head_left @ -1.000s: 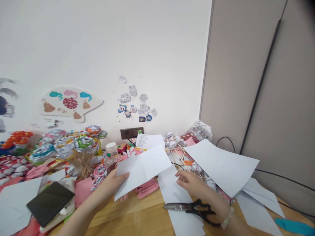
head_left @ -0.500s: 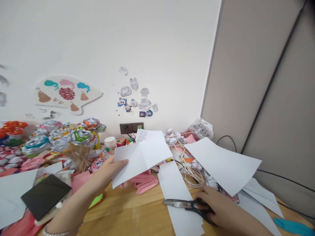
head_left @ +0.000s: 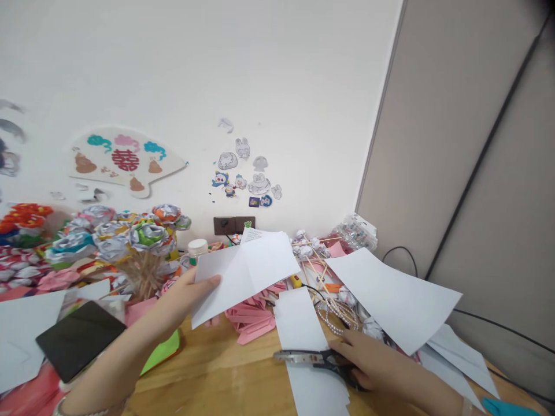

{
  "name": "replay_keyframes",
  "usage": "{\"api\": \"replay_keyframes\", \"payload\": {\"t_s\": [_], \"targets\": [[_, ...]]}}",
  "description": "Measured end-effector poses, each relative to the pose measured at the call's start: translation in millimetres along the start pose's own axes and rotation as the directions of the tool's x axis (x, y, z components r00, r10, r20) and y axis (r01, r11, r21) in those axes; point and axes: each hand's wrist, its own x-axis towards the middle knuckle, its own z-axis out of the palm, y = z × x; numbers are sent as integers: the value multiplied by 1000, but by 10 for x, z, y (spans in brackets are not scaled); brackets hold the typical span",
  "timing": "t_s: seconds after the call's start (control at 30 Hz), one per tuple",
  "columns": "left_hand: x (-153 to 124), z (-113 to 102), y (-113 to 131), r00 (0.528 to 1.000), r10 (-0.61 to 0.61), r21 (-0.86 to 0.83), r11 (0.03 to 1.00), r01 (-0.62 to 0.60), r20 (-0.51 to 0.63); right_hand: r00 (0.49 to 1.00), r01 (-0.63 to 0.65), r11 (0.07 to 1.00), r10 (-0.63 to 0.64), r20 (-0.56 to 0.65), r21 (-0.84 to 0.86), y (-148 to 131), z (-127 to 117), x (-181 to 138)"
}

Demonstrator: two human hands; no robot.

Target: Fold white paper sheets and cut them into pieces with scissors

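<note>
My left hand [head_left: 184, 297] holds a creased white sheet of paper [head_left: 245, 271] up above the wooden table [head_left: 225, 375], thumb on top of its left edge. My right hand [head_left: 368, 364] rests on the black handles of a pair of scissors [head_left: 312, 359], fingers curled over them. The scissors lie across a white paper strip [head_left: 303, 329], blades shut and pointing left.
A large white sheet [head_left: 394, 297] lies at the right, over more sheets. Pink folded paper [head_left: 251, 318], wooden sticks and a bead string [head_left: 333, 315] clutter the middle. Paper roses [head_left: 130, 242], a white-capped bottle [head_left: 197, 249] and a dark phone [head_left: 80, 338] are at the left.
My right hand left the paper strip, dropped back and settled on the scissors' handles. My left hand lifted the creased sheet slightly higher.
</note>
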Motion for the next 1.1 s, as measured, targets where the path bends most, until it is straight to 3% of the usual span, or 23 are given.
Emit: {"api": "replay_keyframes", "payload": {"t_s": [0.2,0.33,0.5,0.63,0.73,0.87,1.1], "targets": [[-41,-62,53,1000,11,12,1000,-11,-26,997,40,998,-36,-74,49,33,-10,37],[-92,-53,106,998,23,-7,1000,-24,-57,989,101,959,-68,-128,266,-159,-151,22],[-168,-29,173,992,39,-20,999,-42,-121,997,28,792,23,-75,610,-602,-276,184],[-267,-20,259,986,77,24,997,-74,-146,993,116,698,-76,-88,707,-828,-273,412],[-318,-22,302,983,85,11,996,-84,-162,975,216,606,-181,-133,765,-864,-243,585],[-317,-24,280,982,92,36,996,-87,-167,941,261,446,-316,-122,856,-863,-150,756],[-245,48,197,988,71,70,996,-62,-135,920,327,316,-322,-223,891,-841,-31,781]]}}
